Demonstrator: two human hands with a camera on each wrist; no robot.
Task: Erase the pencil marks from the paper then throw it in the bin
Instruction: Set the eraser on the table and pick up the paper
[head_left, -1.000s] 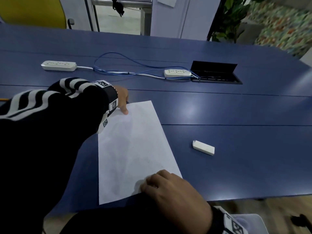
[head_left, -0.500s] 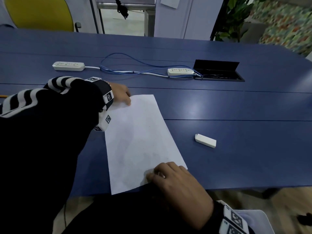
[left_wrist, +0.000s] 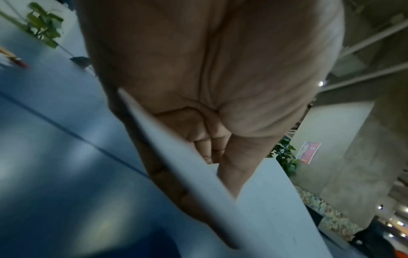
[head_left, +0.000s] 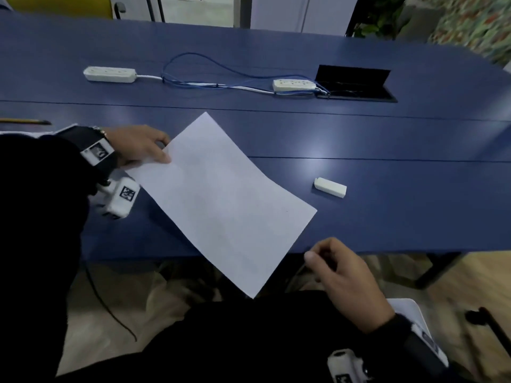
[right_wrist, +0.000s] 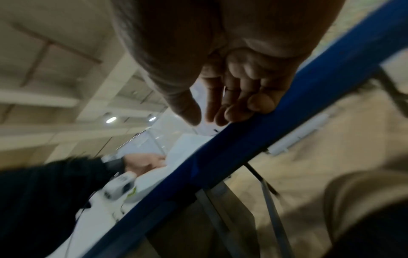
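The left hand (head_left: 138, 146) pinches the paper (head_left: 221, 200) by one edge, its lower corner hanging past the tabletop's (head_left: 387, 139) near edge. The right hand (head_left: 343, 275), loosely curled, seems empty; eraser (head_left: 330, 187) nearby.

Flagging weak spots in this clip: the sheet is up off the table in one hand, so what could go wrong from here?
1. Only the left hand pinches the paper, at one edge; the rest hangs out past the table edge, so it may sag, crease or slip.
2. The right hand hangs empty at the table edge, giving no support.
3. No bin shows in any view, so the drop must be aimed elsewhere. Whether faint marks remain cannot be told.
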